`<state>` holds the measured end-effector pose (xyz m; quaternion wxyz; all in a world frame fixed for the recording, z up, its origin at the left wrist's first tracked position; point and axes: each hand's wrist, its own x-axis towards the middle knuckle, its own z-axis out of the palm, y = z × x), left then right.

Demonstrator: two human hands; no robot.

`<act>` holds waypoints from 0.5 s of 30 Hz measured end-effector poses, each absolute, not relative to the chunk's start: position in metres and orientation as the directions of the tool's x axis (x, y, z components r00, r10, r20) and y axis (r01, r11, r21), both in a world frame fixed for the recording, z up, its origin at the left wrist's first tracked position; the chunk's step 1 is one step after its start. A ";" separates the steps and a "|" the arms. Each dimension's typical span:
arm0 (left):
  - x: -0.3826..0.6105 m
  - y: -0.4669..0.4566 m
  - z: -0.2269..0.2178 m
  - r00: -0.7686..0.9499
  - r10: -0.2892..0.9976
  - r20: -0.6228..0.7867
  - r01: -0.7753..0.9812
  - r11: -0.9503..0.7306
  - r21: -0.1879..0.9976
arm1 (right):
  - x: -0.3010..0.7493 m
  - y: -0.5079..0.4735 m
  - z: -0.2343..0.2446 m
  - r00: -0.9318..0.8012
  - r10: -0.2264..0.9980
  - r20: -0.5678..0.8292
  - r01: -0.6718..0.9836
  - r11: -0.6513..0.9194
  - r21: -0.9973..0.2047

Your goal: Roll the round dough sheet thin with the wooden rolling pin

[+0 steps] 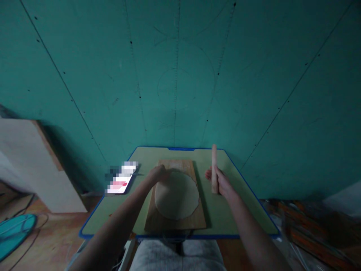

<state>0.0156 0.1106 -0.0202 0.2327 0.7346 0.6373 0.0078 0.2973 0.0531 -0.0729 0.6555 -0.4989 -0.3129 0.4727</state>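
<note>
A thin, round dough sheet (177,197) lies on a wooden board (176,225) in front of me, spreading over most of its width. My left hand (158,174) is closed at the sheet's far left edge, with its fingers curled against the dough; the fingertips are blurred and partly hidden. To the right of the board, my right hand (221,180) wraps round a wooden rolling pin (214,156). The pin points away from me and is apart from the dough.
A lit phone or tablet (124,178), partly pixelated, rests at the table's left side. The pale table (231,214) has a blue rim and stands against a green wall (180,75). White panels (34,162) lean at left; clutter (310,226) lies on the floor at right.
</note>
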 end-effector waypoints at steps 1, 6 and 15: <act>0.015 0.112 -0.018 0.205 0.930 -0.306 0.927 -0.085 0.364 | 0.298 0.053 -0.074 0.358 0.931 -0.079 -0.348 0.055 -0.936; 0.015 0.107 -0.007 0.328 0.890 -0.316 0.869 -0.153 0.470 | 0.296 0.057 -0.075 0.350 0.927 -0.138 -0.466 0.044 -0.884; 0.005 0.101 -0.007 0.268 0.939 -0.217 0.660 -0.015 0.751 | 0.293 0.054 -0.070 0.330 0.928 -0.174 -0.480 0.006 -0.877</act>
